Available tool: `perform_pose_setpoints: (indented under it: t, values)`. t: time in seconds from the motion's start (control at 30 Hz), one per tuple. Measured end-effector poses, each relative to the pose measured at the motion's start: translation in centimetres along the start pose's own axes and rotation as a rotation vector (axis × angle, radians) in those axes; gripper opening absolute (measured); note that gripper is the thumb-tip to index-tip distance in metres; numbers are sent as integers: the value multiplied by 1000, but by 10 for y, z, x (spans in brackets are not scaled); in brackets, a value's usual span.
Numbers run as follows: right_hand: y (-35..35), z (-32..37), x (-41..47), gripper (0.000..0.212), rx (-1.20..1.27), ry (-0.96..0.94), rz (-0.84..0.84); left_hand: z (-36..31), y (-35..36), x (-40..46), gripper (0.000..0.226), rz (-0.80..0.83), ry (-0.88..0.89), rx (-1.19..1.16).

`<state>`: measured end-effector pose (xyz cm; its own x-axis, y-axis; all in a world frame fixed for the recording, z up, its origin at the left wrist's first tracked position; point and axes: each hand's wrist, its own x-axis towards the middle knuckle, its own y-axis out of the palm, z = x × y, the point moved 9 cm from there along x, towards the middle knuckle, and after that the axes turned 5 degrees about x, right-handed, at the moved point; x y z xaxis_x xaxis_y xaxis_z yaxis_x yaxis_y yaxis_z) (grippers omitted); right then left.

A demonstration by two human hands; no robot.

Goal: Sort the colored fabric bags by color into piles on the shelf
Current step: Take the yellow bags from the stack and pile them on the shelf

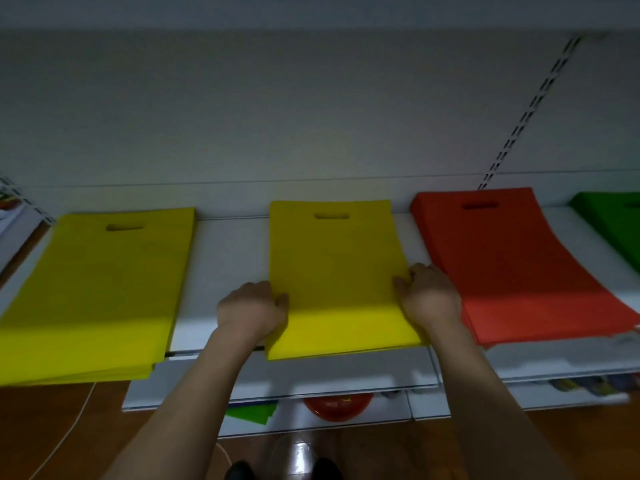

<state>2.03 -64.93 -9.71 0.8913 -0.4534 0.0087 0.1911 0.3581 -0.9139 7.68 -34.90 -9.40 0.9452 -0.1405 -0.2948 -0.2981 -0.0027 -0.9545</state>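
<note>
Looks mostly sorted: both hands, left (251, 308) and right (429, 294), grip the middle yellow pile (337, 271) by its sides on the shelf (228, 251); lime pile (100, 289) left, red (512, 258) and green (616, 223) right.

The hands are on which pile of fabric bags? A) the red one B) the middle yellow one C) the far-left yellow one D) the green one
B: the left hand and right hand grip the side edges of the middle yellow fabric bag pile.
</note>
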Motion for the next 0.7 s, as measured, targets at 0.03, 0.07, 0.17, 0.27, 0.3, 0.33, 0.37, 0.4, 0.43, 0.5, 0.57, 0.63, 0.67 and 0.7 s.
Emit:
perform_pose_setpoints:
  t: [0.03,0.07,0.17,0.27,0.3,0.33,0.37,0.4,0.43,0.5,0.57,0.63,0.67,0.7]
  values:
    - [-2,1,-1,41,-9,15,-6,1,0,0,47,-1,2,-1]
    - [-6,3,-3,43,-14,20,-51,3,0,-2,47,-6,0,-11]
    - [-22,29,-19,56,-21,-87,-257,13,-6,-11,43,-105,-13,-64]
    - [-25,76,-39,51,38,-162,-333,36,-14,-26,38,-213,-40,-142]
    - [-22,95,-46,47,67,-186,-329,46,-16,-30,36,-236,-51,-166]
    - [-15,115,-52,42,103,-212,-309,58,-19,-35,34,-259,-67,-186]
    - [-6,135,-58,38,136,-244,-272,72,-23,-40,32,-288,-86,-201]
    - [4,157,-64,36,161,-281,-229,87,-26,-44,30,-320,-109,-213]
    - [16,179,-71,36,185,-322,-181,104,-31,-48,30,-349,-140,-224]
    - [38,220,-82,35,235,-392,-102,141,-37,-52,30,-380,-213,-243]
    - [57,254,-90,29,252,-407,-37,183,-39,-54,28,-384,-282,-247]
    - [80,283,-97,30,214,-388,72,223,-38,-55,30,-363,-324,-227]
    - [91,295,-99,33,156,-391,111,241,-37,-55,32,-353,-338,-214]
    - [101,307,-100,37,88,-394,145,259,-36,-55,33,-346,-353,-206]
